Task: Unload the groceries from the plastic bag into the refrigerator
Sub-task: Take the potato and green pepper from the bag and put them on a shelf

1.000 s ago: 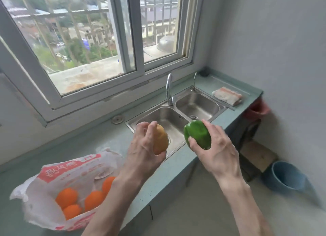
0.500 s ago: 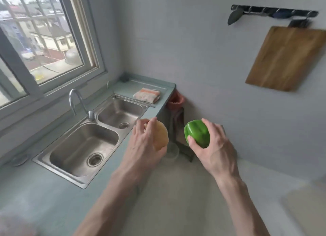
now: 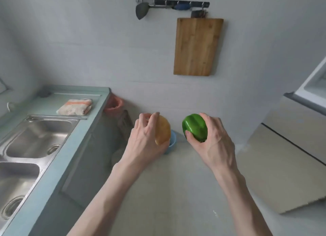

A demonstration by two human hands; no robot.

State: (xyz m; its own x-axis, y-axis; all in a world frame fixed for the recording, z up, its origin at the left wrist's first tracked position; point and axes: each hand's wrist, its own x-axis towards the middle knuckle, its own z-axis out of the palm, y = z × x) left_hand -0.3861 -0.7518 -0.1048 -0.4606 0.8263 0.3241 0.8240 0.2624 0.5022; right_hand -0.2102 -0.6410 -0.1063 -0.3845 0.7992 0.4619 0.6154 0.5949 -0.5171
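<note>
Two items ride with me at once: my left hand point(image 3: 147, 140) curls round a yellowish potato point(image 3: 163, 132), thumb and fingers wrapped over its top, and my right hand point(image 3: 210, 139) grips a green bell pepper point(image 3: 195, 127) from the side and underneath. Both are held out in front of me above the floor, near each other but not touching. The refrigerator point(image 3: 289, 147) stands at my right, its silver side panel facing me and what looks like a white door edge open at the upper right corner. The plastic bag is out of view, so I cannot say what is left in it.

I judge this the carrying step, with the placing not yet begun. To do it well I should turn my body to the right and face the open compartment squarely before reaching, since from here I cannot see any shelf. The pepper is glossy and may slip, so I want my fingertips spread wide, not pinching hard enough to bruise it. The potato is firm and can take a tighter hold. I would set down one item at a time, pepper first since it is nearer the fridge, and let go only once it rests flat. The counter point(image 3: 82, 129) and sink point(image 3: 38, 131) on my left, and the blue bucket point(image 3: 172, 144) on the floor beyond my left hand, lie off that path.
</note>
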